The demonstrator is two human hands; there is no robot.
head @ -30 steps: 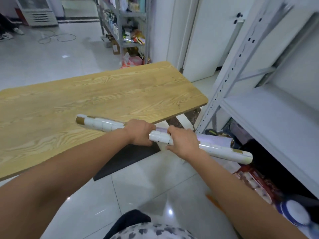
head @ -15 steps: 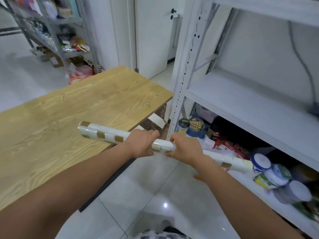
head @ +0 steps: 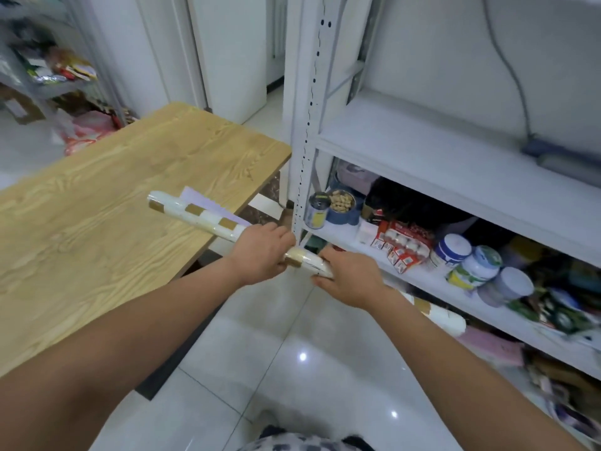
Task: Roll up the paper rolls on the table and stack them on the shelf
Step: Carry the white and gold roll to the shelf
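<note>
Head view: both hands are wrapped round one paper roll [head: 208, 219], white with gold squares, held in the air above the tiled floor [head: 292, 369] between the table [head: 97, 222] and the shelf [head: 439, 148]. The left hand [head: 260, 252] grips it just left of its middle and the right hand [head: 349, 281] grips it just right of that, fingers curled over the top, the two hands close together but not touching. The roll's long axis runs from upper left, where its far end hangs over the table's near corner, down to lower right, where the other end shows past the right forearm near the front of the lower shelf [head: 422, 278]. A lilac flap [head: 208, 206] stands loose at the left end, so the roll looks not quite tightly wound.

The bare shelf board lies up and to the right of the hands, beyond the white post [head: 304, 125] that stands just behind the gap between them. The roll lies roughly parallel to that board's front edge — a helpful line-up — and the right hand is the nearer one. As I judge it, the move ahead is a lift up and over the edge, right end leading, keeping the left half from catching the post. The lower shelf is crowded with jars [head: 478, 265] and packets.
</note>
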